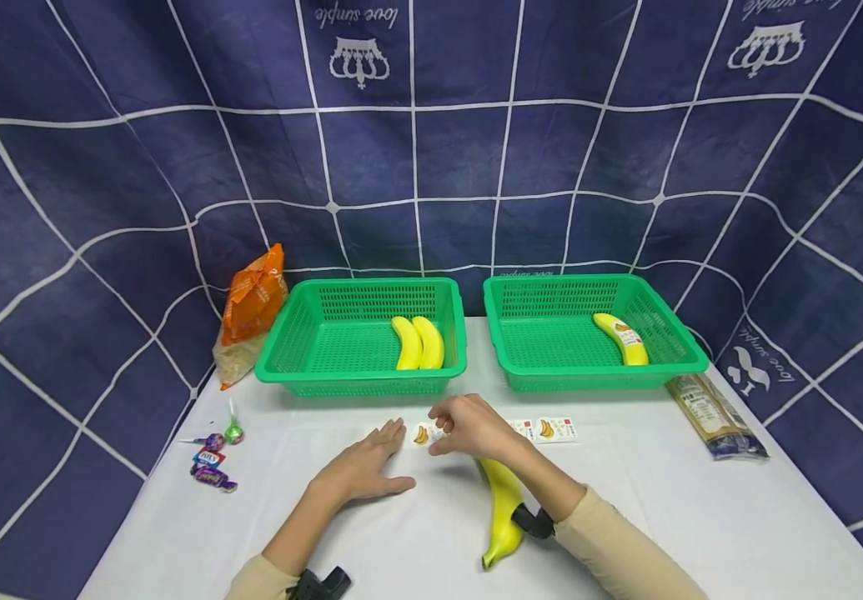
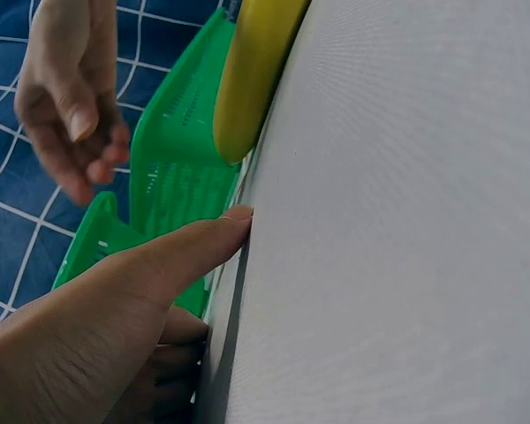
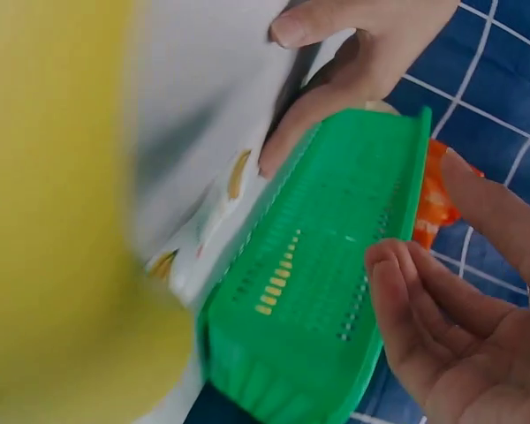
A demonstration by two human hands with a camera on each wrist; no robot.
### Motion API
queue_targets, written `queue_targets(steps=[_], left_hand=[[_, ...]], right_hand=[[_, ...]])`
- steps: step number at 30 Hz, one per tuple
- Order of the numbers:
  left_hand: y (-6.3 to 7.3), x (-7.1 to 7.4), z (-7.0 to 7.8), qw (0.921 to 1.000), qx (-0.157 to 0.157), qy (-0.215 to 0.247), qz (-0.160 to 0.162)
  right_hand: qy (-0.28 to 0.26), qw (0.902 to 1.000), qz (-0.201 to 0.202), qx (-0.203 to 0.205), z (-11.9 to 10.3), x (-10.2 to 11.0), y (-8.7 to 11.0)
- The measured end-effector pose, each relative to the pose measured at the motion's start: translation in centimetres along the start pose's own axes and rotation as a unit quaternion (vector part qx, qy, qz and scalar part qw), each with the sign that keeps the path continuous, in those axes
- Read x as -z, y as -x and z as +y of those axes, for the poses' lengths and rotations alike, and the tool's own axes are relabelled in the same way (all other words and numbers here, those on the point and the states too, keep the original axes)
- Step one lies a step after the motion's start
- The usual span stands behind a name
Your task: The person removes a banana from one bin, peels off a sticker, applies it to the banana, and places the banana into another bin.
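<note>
My left hand (image 1: 362,468) rests on the white table with its thumb spread, fingertips right at the left end of a strip of banana stickers (image 1: 555,429). Above that strip hovers my right hand (image 1: 472,429), fingers loosely bent. In the right wrist view, a gap shows between the thumb (image 3: 499,212) and the fingers, with nothing visible between them. Under the right forearm lies a yellow banana (image 1: 504,504), its upper end partly hidden by the hand. It looms large and blurred at the left of the right wrist view.
Behind the strip, a green basket (image 1: 341,385) on the left holds two bananas (image 1: 419,343). Another green basket (image 1: 589,382) holds a banana with a sticker (image 1: 622,338). An orange bag (image 1: 254,300), lollipops and candies (image 1: 210,477) lie left; a clear packet (image 1: 716,417) lies right.
</note>
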State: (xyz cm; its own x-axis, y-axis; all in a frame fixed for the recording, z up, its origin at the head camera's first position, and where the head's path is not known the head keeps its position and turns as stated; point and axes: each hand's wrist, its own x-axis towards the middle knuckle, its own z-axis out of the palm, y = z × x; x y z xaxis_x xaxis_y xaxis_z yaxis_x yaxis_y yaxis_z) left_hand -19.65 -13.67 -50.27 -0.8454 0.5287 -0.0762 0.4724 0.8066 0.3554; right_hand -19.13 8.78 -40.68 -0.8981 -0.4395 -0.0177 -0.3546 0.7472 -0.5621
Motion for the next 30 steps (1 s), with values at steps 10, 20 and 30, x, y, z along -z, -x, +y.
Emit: queue_targets(steps=[10, 20, 30], left_hand=[[0.1, 0.1, 0.0, 1.0000, -0.002, -0.003, -0.004], [0.1, 0.0, 0.2, 0.9999, 0.010, 0.005, -0.007], [0.1, 0.3, 0.3, 0.9999, 0.005, 0.008, -0.008]], right_hand=[[0.034, 0.9970, -0.068, 0.016, 0.3, -1.8, -5.0], [0.075, 0.9924, -0.095, -0.023, 1.4, -3.4, -6.9], [0.099, 0.9899, -0.088, -0.051, 1.8, -4.2, -7.2]])
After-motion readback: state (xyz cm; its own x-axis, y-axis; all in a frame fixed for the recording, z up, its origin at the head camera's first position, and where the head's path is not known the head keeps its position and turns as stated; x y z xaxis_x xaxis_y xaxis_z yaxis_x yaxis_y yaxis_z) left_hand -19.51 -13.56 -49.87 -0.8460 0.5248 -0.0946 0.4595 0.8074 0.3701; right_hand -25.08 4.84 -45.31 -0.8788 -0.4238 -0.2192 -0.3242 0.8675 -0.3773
